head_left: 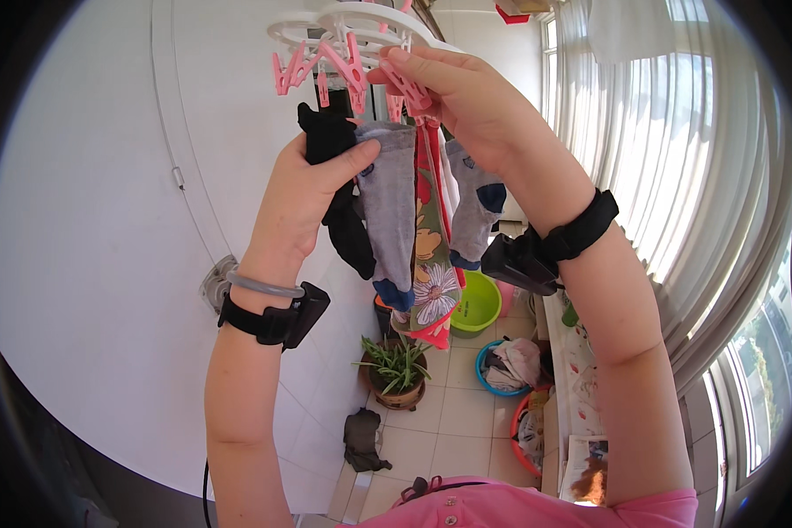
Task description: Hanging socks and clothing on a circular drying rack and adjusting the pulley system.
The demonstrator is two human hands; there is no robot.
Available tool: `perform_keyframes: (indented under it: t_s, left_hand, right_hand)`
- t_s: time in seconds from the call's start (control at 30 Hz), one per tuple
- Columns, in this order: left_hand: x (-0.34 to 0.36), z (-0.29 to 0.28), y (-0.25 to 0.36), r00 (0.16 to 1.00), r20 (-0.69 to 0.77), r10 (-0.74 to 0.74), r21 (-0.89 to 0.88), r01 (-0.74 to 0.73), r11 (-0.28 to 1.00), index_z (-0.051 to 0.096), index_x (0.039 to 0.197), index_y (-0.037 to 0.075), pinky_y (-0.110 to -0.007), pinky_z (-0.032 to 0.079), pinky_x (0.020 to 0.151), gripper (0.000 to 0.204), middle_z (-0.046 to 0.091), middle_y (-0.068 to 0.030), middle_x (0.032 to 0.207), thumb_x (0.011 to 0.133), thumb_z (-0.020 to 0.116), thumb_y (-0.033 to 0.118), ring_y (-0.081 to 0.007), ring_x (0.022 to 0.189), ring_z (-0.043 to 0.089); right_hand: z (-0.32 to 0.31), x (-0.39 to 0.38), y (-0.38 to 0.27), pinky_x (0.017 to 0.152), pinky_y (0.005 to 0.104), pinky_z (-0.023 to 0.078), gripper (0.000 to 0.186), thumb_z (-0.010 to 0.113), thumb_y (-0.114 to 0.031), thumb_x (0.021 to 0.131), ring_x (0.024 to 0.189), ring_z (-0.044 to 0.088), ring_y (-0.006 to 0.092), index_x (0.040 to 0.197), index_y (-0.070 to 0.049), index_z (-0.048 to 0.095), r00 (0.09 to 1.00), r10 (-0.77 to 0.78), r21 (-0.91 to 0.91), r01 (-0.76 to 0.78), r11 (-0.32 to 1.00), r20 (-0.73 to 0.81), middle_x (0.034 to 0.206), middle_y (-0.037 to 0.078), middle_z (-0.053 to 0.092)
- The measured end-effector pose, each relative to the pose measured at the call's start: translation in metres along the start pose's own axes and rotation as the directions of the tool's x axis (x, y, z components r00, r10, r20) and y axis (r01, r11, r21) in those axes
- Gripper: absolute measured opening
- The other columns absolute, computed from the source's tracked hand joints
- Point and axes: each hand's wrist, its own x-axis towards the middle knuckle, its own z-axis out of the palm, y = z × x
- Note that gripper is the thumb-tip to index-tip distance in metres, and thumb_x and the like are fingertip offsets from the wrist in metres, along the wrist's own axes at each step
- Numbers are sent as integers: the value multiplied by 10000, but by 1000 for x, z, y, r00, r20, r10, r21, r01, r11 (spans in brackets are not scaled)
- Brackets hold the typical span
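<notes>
Both my arms reach up to a round white clip hanger (370, 16) with several pink pegs hanging from it. My left hand (295, 189) is closed, its thumb pressing on the top of a grey sock (389, 198) with a dark blue toe. A black sock (327, 134) lies against the same hand; whether the fingers grip it is hidden. The fingers of my right hand (475, 106) are closed on a pink peg (407, 86) at the hanger's near side. Beside it hang a second grey sock (471, 202) and a red and green flowered cloth (435, 264).
A white wall (106, 220) runs along the left, a sheer curtain (642, 132) and windows along the right. Below on the tiles stand a potted plant (396, 365), a green basin (480, 304), and blue (482, 374) and red (517, 440) basins of laundry. A dark cloth (363, 440) lies nearby.
</notes>
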Motion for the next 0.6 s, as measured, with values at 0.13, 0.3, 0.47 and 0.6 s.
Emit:
perform_keyframes:
  t_s: [0.13,0.3,0.47,0.6]
  left_hand:
    - [0,1,-2,1000,6,21,21,-21,1000,624,1047,24,-250,439,746,330,623,-2,904,794,758,188,-96,823,558]
    - [0,7,-2,997,22,75,54,-76,996,638,1012,19,-256,454,744,322,632,-12,888,794,768,217,-100,807,566]
    - [-1,12,-1,994,10,105,138,-105,985,634,1012,8,-261,459,737,335,635,-17,887,797,767,227,-104,801,567]
    - [1,14,4,995,18,97,175,-99,980,634,1010,4,-259,458,734,343,635,-18,885,795,768,235,-102,799,565]
  right_hand:
    - [-9,5,3,712,225,412,275,614,-261,905,775,552,77,953,2,678,994,87,65,-91,994,74,857,25,649]
    - [-17,8,5,832,224,445,267,607,-251,915,874,578,81,1014,-10,666,963,161,181,-201,963,215,967,32,666]
    - [-19,4,6,849,233,451,290,616,-267,913,885,585,81,1066,-22,646,980,125,102,-142,985,152,1002,32,665]
    - [-20,-1,2,888,225,467,265,583,-247,940,926,599,69,1099,-38,614,991,101,29,-104,994,94,1064,60,665]
